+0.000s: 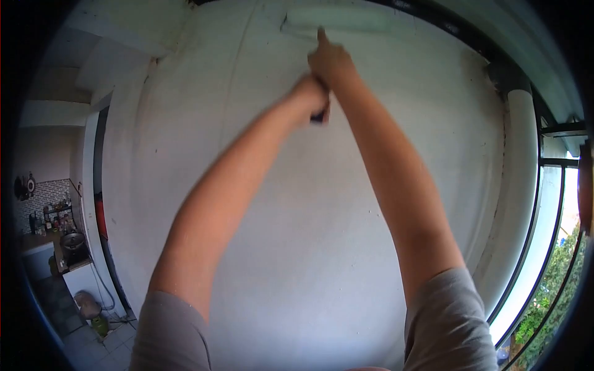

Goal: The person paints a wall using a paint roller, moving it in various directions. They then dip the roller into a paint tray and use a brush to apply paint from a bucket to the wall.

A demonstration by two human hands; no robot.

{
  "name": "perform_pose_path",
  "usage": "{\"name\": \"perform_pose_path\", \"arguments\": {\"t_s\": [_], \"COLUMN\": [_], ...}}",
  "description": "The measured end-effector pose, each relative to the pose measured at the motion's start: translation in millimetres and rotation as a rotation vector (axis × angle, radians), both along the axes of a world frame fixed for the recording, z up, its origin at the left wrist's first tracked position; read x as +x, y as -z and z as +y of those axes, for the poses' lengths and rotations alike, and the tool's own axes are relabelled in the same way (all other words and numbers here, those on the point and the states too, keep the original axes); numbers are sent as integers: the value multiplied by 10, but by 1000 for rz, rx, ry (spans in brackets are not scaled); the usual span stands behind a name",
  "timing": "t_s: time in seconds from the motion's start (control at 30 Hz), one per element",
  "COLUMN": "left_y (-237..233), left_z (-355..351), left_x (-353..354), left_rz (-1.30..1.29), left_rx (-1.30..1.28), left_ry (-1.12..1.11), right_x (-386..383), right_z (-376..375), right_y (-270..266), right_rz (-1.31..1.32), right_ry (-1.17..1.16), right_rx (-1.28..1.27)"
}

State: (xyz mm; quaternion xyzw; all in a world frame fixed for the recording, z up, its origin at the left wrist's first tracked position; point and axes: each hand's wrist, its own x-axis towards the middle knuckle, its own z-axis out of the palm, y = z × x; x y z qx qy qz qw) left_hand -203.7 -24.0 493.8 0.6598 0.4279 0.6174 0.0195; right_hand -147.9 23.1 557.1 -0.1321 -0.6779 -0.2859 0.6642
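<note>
Both my arms reach up in front of a pale wall. A paint roller, whitish and blurred, lies across the upper part of the wall. My right hand is wrapped round the roller's handle, with one finger stretched up along it. Just below and to the left, my left hand is closed round the lower end of the same handle. The dark tip of the handle pokes out under it. Most of the grip is hidden by my fingers.
A white vertical pipe runs down the right side, beside a dark metal window grille with plants outside. At the left, a doorway stands by a kitchen counter with a wok. A green gas cylinder stands on the tiled floor.
</note>
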Motion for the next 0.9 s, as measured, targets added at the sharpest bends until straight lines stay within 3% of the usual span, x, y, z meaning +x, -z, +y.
{"name": "perform_pose_path", "arguments": {"t_s": [0.07,0.13,0.17,0.23,0.3,0.33,0.37,0.5,0.57,0.6,0.67,0.77,0.8,0.87,0.9], "left_y": [-254,-321,-221,299,510,492,492,-443,-671,-707,-643,5,41,143,53], "left_z": [-11,-168,-250,-498,-630,-599,-545,-612,-721,-738,-732,-1009,-1084,-1070,-1048], "left_x": [84,201,193,292,266,190,108,-48,47,99,118,152,60,-170,-217], "left_rz": [-105,-172,-195,-192,-157,-95,-43,-48,-57,-34,-21,44,47,15,6], "left_rx": [11,-9,-20,-33,-9,-15,-36,-74,-90,-70,-70,-96,-81,-242,-252], "left_ry": [116,154,171,149,122,36,-58,-35,-14,-47,-24,-82,-89,-94,-95], "right_x": [56,152,110,111,183,77,65,49,25,-13,-126,101,35,-156,-202], "right_z": [-120,-315,-326,-242,-388,-372,-368,-595,-561,-417,-93,-724,-809,-769,-722], "right_y": [-327,-469,-409,-147,333,400,282,-655,-1005,-1240,-1589,-452,-347,-184,-245], "right_rz": [25,-130,-136,-328,-284,-111,-111,-583,-484,-490,-688,-697,-690,-641,-653], "right_ry": [-40,94,96,358,229,142,140,741,366,364,384,363,362,733,727], "right_rx": [-46,-281,-275,-75,-113,-99,-97,71,-125,-122,-476,-306,-290,79,73]}}
